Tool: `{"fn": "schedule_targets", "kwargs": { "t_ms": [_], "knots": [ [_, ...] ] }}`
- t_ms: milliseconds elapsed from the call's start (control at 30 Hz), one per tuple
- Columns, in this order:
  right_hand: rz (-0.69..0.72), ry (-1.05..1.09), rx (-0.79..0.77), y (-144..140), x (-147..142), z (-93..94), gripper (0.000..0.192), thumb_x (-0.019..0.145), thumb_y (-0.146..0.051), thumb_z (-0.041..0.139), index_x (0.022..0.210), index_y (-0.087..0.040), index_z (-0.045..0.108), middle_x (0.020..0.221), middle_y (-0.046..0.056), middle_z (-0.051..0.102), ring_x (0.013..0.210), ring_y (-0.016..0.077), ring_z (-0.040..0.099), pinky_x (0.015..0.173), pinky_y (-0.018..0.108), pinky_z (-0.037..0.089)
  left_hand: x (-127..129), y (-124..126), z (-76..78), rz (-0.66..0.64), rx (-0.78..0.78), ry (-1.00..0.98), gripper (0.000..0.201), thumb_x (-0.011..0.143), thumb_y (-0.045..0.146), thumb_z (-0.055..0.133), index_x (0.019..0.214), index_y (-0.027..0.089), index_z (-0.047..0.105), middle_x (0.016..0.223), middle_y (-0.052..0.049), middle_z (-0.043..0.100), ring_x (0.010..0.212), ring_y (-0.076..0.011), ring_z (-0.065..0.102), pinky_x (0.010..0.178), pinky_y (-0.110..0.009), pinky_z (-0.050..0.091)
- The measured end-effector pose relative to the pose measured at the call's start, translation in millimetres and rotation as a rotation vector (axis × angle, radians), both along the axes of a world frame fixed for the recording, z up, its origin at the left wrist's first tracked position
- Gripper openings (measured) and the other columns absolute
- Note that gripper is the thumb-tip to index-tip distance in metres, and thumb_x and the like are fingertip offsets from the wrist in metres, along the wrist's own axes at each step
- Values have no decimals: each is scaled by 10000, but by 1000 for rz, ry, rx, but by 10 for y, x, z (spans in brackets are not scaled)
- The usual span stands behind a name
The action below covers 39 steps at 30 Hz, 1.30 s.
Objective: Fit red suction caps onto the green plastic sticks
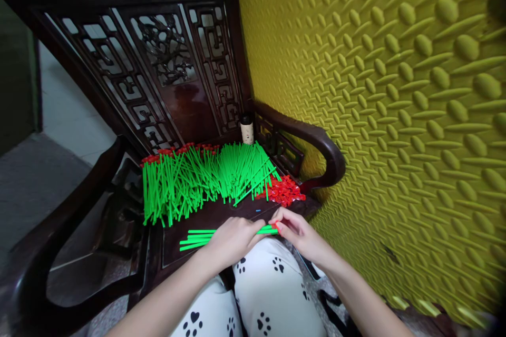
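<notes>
1. Yellow wall (375,89) flanks a dark carved chair (190,110).
2. Green sticks (233,174) fan toward its back edge, presumably for easy taking.
3. Red pile (285,190) sits by the near right corner, handy for the right hand (294,229).
4. Left hand (235,239): grip closed around several held sticks (197,241) by the near edge; fingers partly hidden.
5. Right grip pinches a red piece (276,225) against their ends; any join is unclear.

We see a dark wooden chair (233,211) with curved armrests (334,155) and a carved openwork back (188,108), a bumpy yellow wall (379,105) rising close on the right, pale wall tiles (69,97) behind it, and grey floor (19,189) at the left, where the light is dimmer.
</notes>
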State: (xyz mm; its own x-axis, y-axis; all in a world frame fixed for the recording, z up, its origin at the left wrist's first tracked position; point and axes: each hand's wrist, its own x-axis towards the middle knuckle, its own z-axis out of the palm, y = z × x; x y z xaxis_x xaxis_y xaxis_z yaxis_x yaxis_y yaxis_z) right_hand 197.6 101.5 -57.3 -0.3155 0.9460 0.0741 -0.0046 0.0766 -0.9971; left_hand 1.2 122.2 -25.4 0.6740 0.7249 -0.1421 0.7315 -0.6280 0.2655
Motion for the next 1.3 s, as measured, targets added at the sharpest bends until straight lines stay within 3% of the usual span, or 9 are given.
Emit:
{"fn": "schedule_targets", "kwargs": {
  "t_ms": [167,267,400,533,700,833,967,1167,1300],
  "knots": [
    [-117,59,-57,65,-67,-94,245,872,-434,556,957,-220,639,931,36,639,923,190,586,823,306,453,-28,22,-32,83,-55,-37,447,971,535,252,1071,255,584,844,-40,690,770,-229,665,600,-256,416],
    [-458,-69,9,221,52,-348,334,884,-473,498,1030,-209,642,937,65,663,852,197,614,772,327,488,-84,59,-43,123,-99,-57,463,967,554,240,1054,259,585,853,-25,689,777,-211,664,591,-242,405],
    [-839,-267,64,438,395,-774,357,849,-474,498,931,-155,635,785,81,613,680,211,524,713,376,462,-133,117,-58,166,-136,-62,479,963,563,237,1011,246,592,798,-31,685,758,-226,663,578,-252,393],
    [-877,-424,143,527,578,-999,290,797,-387,552,938,-155,654,766,64,563,643,205,467,740,391,427,-125,138,-71,170,-162,-79,455,961,557,266,1020,250,595,900,-33,694,822,-225,659,621,-255,408],
    [-795,-482,213,596,572,-1041,192,780,-284,542,895,-186,659,865,82,567,758,236,515,791,406,425,-109,132,-87,161,-176,-99,447,962,552,275,1055,256,596,931,-30,693,833,-218,650,649,-257,420],
    [-785,-433,236,607,547,-974,133,796,-309,567,793,-189,622,838,75,550,773,238,509,807,430,429,-95,127,-81,151,-155,-115,446,965,550,265,1078,260,585,941,-25,688,841,-213,643,662,-255,421],
    [-733,-293,244,474,424,-694,170,854,-360,544,857,-194,578,897,76,569,783,210,555,730,374,490,-79,124,-58,133,-126,-115,425,973,536,261,1049,269,583,907,-9,687,814,-203,648,654,-251,414],
    [-247,48,175,112,159,14,150,814,-268,671,956,-225,649,904,47,674,818,185,638,749,327,515,-33,82,-12,117,-59,-83,430,958,563,276,1048,265,573,932,-35,691,829,-244,656,628,-270,397],
    [-92,14,315,38,69,199,46,814,-193,670,818,-225,702,841,39,675,854,187,618,822,343,471,-1,28,51,48,15,-28,449,953,578,255,1005,264,571,854,-26,688,785,-247,661,585,-265,367]
  ]
}}
